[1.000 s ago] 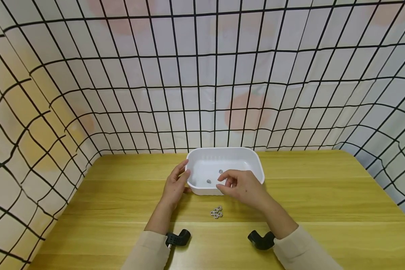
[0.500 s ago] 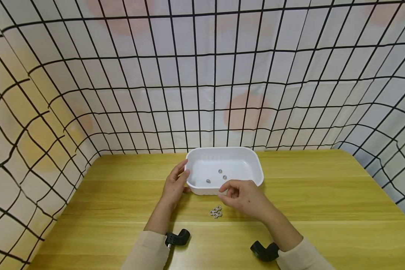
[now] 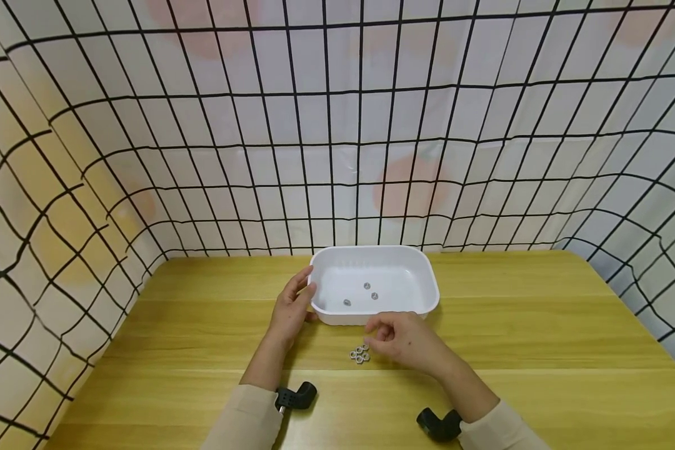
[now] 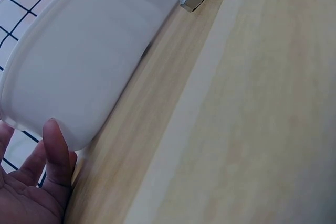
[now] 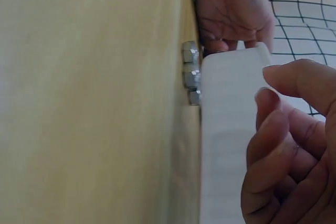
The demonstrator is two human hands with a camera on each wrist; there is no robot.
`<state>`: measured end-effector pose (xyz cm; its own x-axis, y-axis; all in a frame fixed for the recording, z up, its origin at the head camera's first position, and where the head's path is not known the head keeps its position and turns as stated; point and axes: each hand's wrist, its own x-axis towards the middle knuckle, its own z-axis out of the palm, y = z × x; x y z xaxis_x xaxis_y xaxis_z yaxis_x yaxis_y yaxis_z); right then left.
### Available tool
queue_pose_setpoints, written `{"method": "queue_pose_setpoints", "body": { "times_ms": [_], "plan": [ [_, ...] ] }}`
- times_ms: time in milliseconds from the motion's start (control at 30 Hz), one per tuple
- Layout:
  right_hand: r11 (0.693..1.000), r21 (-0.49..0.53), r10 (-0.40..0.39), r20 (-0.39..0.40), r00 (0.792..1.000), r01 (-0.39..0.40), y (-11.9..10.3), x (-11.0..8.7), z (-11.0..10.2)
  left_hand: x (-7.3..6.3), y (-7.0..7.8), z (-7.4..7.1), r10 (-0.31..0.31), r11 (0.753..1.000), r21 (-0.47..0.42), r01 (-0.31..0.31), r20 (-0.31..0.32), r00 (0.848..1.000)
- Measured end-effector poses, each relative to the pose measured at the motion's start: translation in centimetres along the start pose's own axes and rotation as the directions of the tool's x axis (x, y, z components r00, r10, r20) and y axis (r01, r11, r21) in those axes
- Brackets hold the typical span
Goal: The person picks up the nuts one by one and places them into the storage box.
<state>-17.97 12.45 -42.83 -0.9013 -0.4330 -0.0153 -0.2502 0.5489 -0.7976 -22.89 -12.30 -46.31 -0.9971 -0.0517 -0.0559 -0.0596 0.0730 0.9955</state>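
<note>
A white plastic bin (image 3: 374, 318) stands on the wooden table, with several metal hex nuts, such as one nut (image 3: 374, 295), lying on its floor. My left hand (image 3: 290, 310) rests against the bin's left end; in the left wrist view its thumb (image 4: 55, 148) touches the corner. In front of the bin lies a small cluster of hex nuts (image 3: 359, 350). My right hand (image 3: 407, 340) hovers just right of this cluster, its fingers loosely bent. Between thumb and forefinger the right wrist view shows a gap with nothing held.
Black devices are worn on both wrists, the left wrist device (image 3: 297, 396) and the right wrist device (image 3: 440, 425). A black wire grid (image 3: 360, 144) with pale cloth behind it encloses the table (image 3: 202, 350) at the back and sides.
My right hand has moved from over the bin down toward the front cluster. A third nut shows on the bin's floor where the right hand was. The left hand stays put.
</note>
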Motion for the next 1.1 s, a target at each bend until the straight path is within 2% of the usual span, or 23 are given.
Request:
{"method": "queue_pose_setpoints", "body": {
  "times_ms": [200, 433, 667, 1100],
  "plan": [
    [0.999, 0.005, 0.042, 0.044, 0.998, -0.043, 0.8, 0.1, 0.4, 0.1, -0.1, 0.0, -0.005, 1.000, -0.004, 0.005, -0.004, 1.000],
    [0.999, -0.025, 0.025, 0.048, 0.999, -0.024, 1.6, 0.3, 0.7, 0.1, -0.2, 0.1, -0.007, 1.000, -0.008, 0.007, -0.004, 1.000],
    [0.996, -0.076, 0.044, 0.037, 0.998, -0.041, 2.2, 0.5, 1.2, 0.0, -0.3, 0.1, 0.001, 1.000, -0.004, -0.001, 0.003, 1.000],
    [0.986, -0.164, -0.033, 0.040, 0.999, 0.039, 2.7, 0.7, 1.4, 0.1, -0.2, 0.1, 0.004, 1.000, -0.005, -0.004, 0.001, 1.000]
  ]
}}
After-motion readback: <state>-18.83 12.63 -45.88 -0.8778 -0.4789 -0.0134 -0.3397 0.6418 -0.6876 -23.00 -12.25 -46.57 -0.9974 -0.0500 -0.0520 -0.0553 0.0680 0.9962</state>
